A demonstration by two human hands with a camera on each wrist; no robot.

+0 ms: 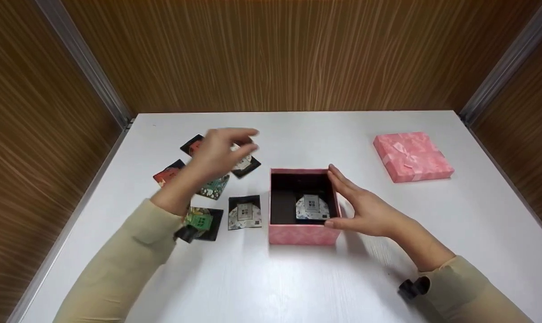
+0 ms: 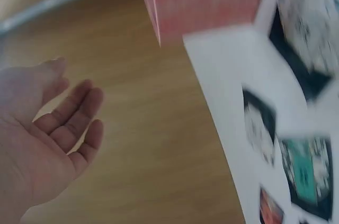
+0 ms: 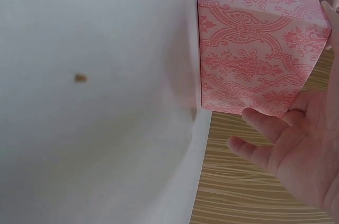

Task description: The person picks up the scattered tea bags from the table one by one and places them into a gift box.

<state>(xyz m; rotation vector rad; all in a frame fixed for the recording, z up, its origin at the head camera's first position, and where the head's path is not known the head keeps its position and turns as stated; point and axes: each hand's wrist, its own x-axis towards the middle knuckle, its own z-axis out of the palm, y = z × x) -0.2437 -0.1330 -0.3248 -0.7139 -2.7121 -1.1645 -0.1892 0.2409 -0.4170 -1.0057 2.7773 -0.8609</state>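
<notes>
A pink open-topped box (image 1: 302, 235) stands on the white table, with a flat square packet (image 1: 312, 207) in floral print lying inside on its right. My right hand (image 1: 367, 214) spans the box's right side, its thumb at the near corner and a finger at the far corner. In the right wrist view, the fingers (image 3: 265, 123) touch the patterned wall, two of them loosely extended. Blurred, my left hand (image 1: 219, 150) is raised over other flat packets, holding nothing; the left wrist view shows its relaxed fingers (image 2: 71, 118). Just left of the box lies a white-and-black packet (image 1: 244, 213).
A pink lid (image 1: 413, 157) with a ribbon bow lies at the right rear. Several packets spread at the left, among them a green one (image 1: 201, 222) and a red one (image 1: 168, 172), partly hidden by my left arm. Wood-grain panels (image 1: 271, 54) enclose the table.
</notes>
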